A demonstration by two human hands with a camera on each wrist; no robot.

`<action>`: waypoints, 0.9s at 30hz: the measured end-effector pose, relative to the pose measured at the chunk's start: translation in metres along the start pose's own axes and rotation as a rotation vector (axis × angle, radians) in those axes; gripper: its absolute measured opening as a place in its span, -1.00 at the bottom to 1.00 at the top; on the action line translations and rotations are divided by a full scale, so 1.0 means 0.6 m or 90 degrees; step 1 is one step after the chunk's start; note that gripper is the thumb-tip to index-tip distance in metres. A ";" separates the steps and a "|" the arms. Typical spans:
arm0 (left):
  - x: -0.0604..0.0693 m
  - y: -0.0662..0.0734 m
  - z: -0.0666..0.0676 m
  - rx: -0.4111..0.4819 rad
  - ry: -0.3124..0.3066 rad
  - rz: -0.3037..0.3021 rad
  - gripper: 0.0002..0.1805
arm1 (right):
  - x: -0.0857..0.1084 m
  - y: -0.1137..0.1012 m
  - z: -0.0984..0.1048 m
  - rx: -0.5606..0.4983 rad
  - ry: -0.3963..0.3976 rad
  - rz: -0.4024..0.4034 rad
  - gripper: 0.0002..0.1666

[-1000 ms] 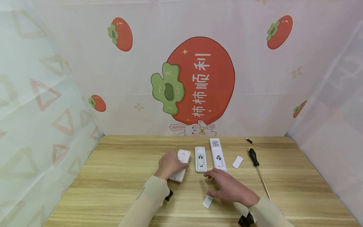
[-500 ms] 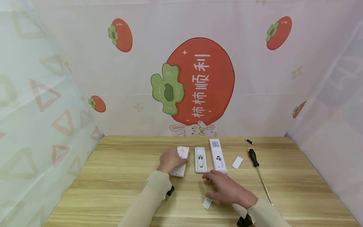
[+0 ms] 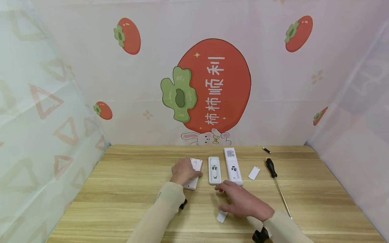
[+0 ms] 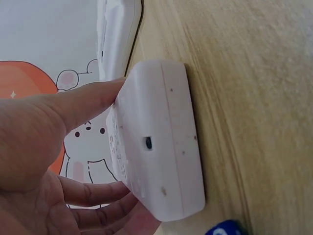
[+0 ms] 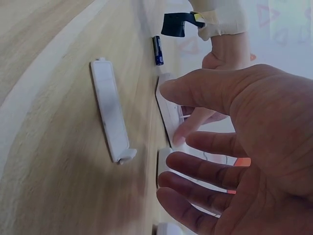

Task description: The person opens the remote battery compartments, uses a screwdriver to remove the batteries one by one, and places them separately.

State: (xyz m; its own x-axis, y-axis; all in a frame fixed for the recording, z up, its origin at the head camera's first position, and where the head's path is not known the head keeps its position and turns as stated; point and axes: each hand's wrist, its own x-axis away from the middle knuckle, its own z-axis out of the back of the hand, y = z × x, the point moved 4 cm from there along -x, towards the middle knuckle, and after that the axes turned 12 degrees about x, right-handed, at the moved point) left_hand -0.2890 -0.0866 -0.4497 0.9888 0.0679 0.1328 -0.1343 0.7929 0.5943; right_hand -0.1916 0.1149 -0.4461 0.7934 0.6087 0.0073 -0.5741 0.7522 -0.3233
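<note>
My left hand (image 3: 183,171) grips a white rectangular device (image 3: 192,183) lying on the wooden table, thumb on its right side and fingers on its left. The left wrist view shows the end of this device (image 4: 168,142) with a small dark hole. My right hand (image 3: 243,201) hovers with relaxed, spread fingers, holding nothing. Below its thumb lies a small white cover (image 3: 222,216), seen whole in the right wrist view (image 5: 110,110). Right of the device lie a short white remote (image 3: 214,173) and a longer one (image 3: 233,165), both with bare battery slots.
A second white cover (image 3: 254,173), a black-handled screwdriver (image 3: 271,167) and a small dark battery (image 3: 266,150) lie on the right of the table. A blue battery (image 5: 158,50) shows near the left hand in the right wrist view. Behind the table hangs a printed cloth (image 3: 146,77).
The left hand and the white device have shifted slightly away from the table's front and the device is turned a little more upright. The right hand has drifted slightly left.
</note>
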 end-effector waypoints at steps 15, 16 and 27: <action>0.028 -0.031 0.049 0.024 0.006 -0.036 -0.57 | -0.059 -0.026 0.006 -0.038 0.063 -0.023 -0.50; 0.030 -0.034 0.054 0.026 0.007 -0.041 -0.57 | -0.064 -0.028 0.005 -0.047 0.066 -0.031 -0.50; 0.048 -0.070 0.082 0.038 0.012 -0.098 -0.46 | -0.100 -0.039 -0.009 -0.090 0.077 -0.148 -0.45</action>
State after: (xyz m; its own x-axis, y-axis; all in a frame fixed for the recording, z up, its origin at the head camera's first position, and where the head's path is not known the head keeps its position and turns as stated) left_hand -0.2580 -0.1477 -0.4314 0.9990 -0.0395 0.0213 0.0160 0.7575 0.6526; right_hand -0.2248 0.0596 -0.4443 0.9237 0.3830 -0.0127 -0.3465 0.8204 -0.4548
